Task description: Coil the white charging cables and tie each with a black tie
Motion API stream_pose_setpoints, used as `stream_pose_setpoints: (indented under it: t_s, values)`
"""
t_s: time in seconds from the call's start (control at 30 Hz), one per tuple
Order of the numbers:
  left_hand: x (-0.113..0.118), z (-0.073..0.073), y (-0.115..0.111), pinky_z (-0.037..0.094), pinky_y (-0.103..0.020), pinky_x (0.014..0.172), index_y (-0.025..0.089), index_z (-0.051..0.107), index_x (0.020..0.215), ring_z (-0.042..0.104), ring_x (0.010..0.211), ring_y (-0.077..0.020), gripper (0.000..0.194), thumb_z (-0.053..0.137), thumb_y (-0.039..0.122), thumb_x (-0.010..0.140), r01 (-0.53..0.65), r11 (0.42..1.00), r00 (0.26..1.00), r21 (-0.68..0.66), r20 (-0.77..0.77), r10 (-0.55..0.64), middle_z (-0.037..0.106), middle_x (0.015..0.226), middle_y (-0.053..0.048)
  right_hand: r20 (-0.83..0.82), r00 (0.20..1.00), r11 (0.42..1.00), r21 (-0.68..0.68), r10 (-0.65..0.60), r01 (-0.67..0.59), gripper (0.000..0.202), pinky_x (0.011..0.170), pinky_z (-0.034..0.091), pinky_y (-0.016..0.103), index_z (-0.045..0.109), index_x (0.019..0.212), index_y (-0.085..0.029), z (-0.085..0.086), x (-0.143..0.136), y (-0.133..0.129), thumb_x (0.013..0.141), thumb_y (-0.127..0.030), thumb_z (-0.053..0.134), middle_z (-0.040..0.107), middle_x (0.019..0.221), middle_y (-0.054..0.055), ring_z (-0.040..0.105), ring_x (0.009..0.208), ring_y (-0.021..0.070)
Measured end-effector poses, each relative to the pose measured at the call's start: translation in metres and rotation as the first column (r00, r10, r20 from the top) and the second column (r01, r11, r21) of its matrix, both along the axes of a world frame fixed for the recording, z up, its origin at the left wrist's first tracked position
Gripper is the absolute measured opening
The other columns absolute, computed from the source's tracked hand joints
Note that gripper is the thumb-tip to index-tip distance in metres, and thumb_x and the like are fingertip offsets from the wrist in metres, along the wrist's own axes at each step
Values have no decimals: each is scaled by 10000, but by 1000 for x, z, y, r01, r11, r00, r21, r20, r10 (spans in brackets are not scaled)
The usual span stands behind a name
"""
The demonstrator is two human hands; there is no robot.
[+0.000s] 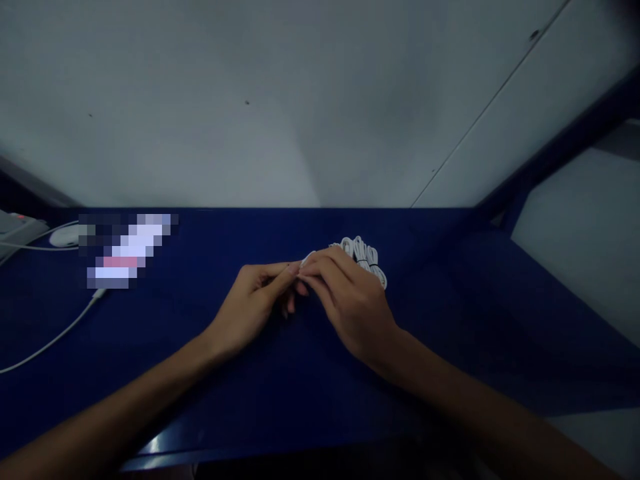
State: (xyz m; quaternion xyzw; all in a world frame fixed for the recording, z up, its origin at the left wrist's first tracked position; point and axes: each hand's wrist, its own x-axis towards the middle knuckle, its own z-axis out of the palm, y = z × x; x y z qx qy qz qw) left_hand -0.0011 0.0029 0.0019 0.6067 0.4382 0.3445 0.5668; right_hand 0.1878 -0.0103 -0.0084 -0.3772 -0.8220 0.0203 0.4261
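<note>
My left hand and my right hand meet over the middle of the table, their fingertips pinched together. A short curved piece of white cable shows between the fingers of both hands; the rest of it is hidden by them. Just behind my right hand lie several coiled white cables, bundled with dark ties. My right hand covers part of that pile.
The blue table meets a pale wall panel at the back. At the left lies a lit, pixelated phone with a white charging cable plugged in. A white rounded object sits beside it. A blue frame slants up at the right.
</note>
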Motion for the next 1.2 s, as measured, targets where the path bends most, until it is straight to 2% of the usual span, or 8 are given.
stream_pose_setpoints:
  t_s: [0.13, 0.23, 0.47, 0.57, 0.77, 0.97, 1.1, 1.2]
  values:
    - [1, 1, 0, 536, -284, 809, 143, 796, 845, 650, 816, -175, 353, 666, 397, 1053, 6, 985, 954, -173, 298, 47, 722, 854, -77, -35, 999, 996, 87, 15, -12, 193, 900, 664, 398, 703, 1099, -203, -1, 1, 1, 1086, -64, 570, 763, 1135, 100, 745, 1043, 211]
    - [0, 4, -2, 560, -297, 903, 143, 830, 954, 677, 878, -171, 284, 696, 377, 1043, 15, 966, 917, -259, 390, 90, 757, 970, -95, -65, 998, 993, 114, 9, -2, 197, 924, 662, 420, 698, 1116, -231, 0, 3, 3, 1059, -64, 610, 760, 1175, 86, 746, 1078, 223]
    - [0, 5, -4, 589, -321, 930, 147, 834, 1056, 732, 953, -200, 397, 636, 490, 1069, 59, 934, 882, -353, 457, 117, 788, 1103, -132, -117, 992, 990, 141, 49, -32, 211, 897, 673, 433, 701, 1121, -257, 6, 9, 9, 1031, -73, 653, 761, 1145, 71, 752, 1061, 231]
    - [-1, 4, -3, 574, -287, 929, 159, 835, 1091, 711, 974, -180, 310, 671, 420, 1062, 68, 936, 881, -346, 460, 106, 783, 1146, -117, -81, 995, 986, 161, 64, -50, 208, 902, 677, 410, 713, 1132, -244, 8, 11, 11, 1027, -74, 658, 760, 1170, 78, 755, 1068, 223]
    - [-3, 3, -1, 546, -239, 926, 180, 843, 1140, 685, 909, -137, 207, 748, 316, 1017, 31, 932, 872, -361, 466, 152, 796, 1071, -80, 57, 998, 982, 185, 25, -35, 179, 825, 677, 376, 727, 1143, -248, 6, 18, 14, 1048, -119, 645, 761, 1208, 81, 759, 1011, 207]
    - [-2, 0, -1, 533, -284, 1020, 182, 846, 1193, 716, 1023, -171, 251, 804, 297, 974, -68, 937, 872, -342, 436, 222, 807, 1191, -104, 201, 979, 971, 228, 24, -71, 125, 791, 668, 361, 713, 1153, -167, 10, 17, 14, 1061, -152, 631, 771, 1105, 131, 747, 958, 219]
    - [0, 0, -4, 524, -326, 1078, 182, 848, 1208, 733, 1109, -210, 298, 859, 261, 921, -135, 945, 879, -298, 404, 253, 818, 1207, -109, 263, 964, 962, 272, -50, -24, 99, 742, 654, 350, 721, 1039, -113, 14, 11, 12, 1063, -123, 625, 773, 986, 143, 737, 865, 219]
    - [1, 2, -6, 523, -351, 1090, 184, 839, 1237, 746, 1097, -222, 321, 850, 239, 922, -133, 944, 884, -303, 395, 251, 825, 1184, -105, 299, 947, 932, 363, -116, -1, 140, 671, 628, 343, 709, 943, -99, 13, 8, 13, 1043, -61, 619, 754, 900, 139, 712, 786, 216]
